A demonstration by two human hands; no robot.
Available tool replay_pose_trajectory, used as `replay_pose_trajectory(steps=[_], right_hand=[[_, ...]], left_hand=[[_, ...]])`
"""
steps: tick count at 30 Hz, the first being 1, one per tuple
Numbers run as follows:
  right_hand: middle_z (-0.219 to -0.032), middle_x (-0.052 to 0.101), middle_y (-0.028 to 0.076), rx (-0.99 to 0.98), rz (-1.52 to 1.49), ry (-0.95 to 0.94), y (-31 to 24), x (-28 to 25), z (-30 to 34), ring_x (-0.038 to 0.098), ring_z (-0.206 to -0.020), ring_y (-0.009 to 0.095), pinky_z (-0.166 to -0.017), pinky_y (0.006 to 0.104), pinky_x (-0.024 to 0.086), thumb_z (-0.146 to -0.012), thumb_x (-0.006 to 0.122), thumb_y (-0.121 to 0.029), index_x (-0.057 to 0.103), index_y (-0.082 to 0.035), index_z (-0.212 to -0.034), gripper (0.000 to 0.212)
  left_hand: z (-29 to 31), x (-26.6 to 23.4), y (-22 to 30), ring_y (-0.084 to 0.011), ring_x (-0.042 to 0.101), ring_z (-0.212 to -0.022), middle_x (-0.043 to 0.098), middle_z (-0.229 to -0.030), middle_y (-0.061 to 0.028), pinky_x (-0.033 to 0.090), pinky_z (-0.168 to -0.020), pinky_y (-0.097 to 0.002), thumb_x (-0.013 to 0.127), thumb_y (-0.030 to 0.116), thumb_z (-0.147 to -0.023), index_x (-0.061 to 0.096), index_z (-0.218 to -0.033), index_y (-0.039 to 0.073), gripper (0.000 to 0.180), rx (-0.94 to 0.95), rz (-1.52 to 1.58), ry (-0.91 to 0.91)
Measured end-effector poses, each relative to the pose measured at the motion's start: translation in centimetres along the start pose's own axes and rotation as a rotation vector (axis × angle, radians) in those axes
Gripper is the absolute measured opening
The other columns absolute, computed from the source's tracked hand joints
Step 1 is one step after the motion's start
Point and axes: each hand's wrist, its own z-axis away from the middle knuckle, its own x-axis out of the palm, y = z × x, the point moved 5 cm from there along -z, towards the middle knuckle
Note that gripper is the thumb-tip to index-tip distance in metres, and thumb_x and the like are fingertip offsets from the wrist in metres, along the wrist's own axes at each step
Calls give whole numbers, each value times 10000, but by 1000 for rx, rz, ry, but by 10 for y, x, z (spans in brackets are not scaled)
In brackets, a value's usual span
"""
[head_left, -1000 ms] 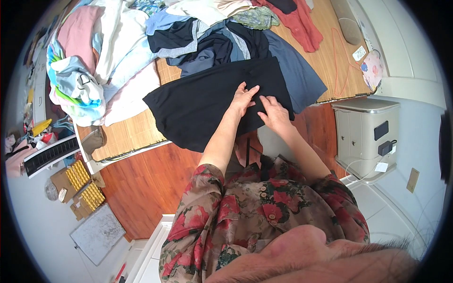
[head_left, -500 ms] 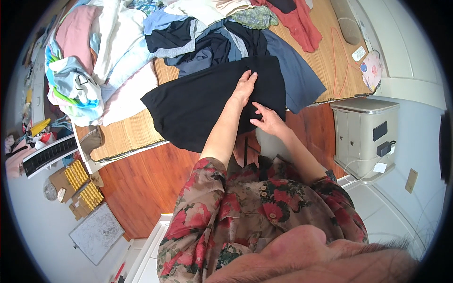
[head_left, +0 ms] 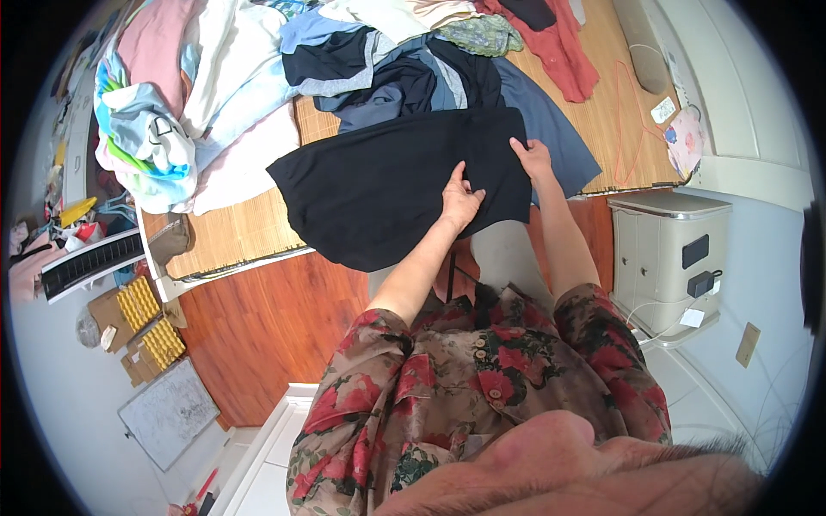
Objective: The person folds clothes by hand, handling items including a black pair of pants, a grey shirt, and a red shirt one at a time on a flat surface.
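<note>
A black garment (head_left: 379,185), its lower left side flaring into a wide hem, lies spread over the table's near edge and partly over my legs. My left hand (head_left: 463,199) rests on it right of its middle, index finger stretched out, the others partly bent, holding nothing. At the garment's right edge is my right hand (head_left: 532,162); the thumb lies on the black cloth and the fingers bend at the edge, their tips hidden. Beyond the right hand, a blue-grey garment (head_left: 551,129) hangs over the table corner.
Heaped clothes cover the back of the wooden-topped table (head_left: 232,245), among them a dark top (head_left: 331,60), a pink piece (head_left: 155,52) and a red garment (head_left: 564,52). An orange wire hanger (head_left: 621,129) lies at the right. A cream cabinet (head_left: 658,249) stands beside the table.
My right hand has moved up and right to the black garment's right edge. The left hand has slid down toward me. The view has shifted slightly.
</note>
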Motion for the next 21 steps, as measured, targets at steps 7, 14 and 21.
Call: replay_pose_trajectory(steps=[7, 14, 21], right_hand=[[-1022, 654, 110, -44, -374, -242, 32, 20, -4, 615, -921, 190, -828, 298, 490, -870, 651, -216, 577, 37, -1153, 387], [-858, 647, 51, -274, -40, 42, -16, -60, 8, 561, -780, 110, -717, 281, 473, -891, 620, -211, 635, 50, -967, 273], [-865, 653, 49, -205, -199, 63, 26, -97, -14, 595, -787, 117, -738, 276, 486, -873, 656, -307, 607, 33, -1105, 414]], left_hand=[[6, 2, -7, -304, 443, -1260, 398, -1372, -281, 393, -1015, -323, 641, 8, -807, 86, -1495, 150, 895, -121, 108, -182], [11, -12, -4, -228, 580, -993, 563, -1158, -144, 484, -856, -334, 607, 107, -858, 317, -1428, 95, 640, -93, 351, -179], [37, -22, 24, -291, 576, -948, 517, -1141, -126, 495, -813, -367, 658, 213, -804, 482, -1274, 66, 523, 752, -694, 51]])
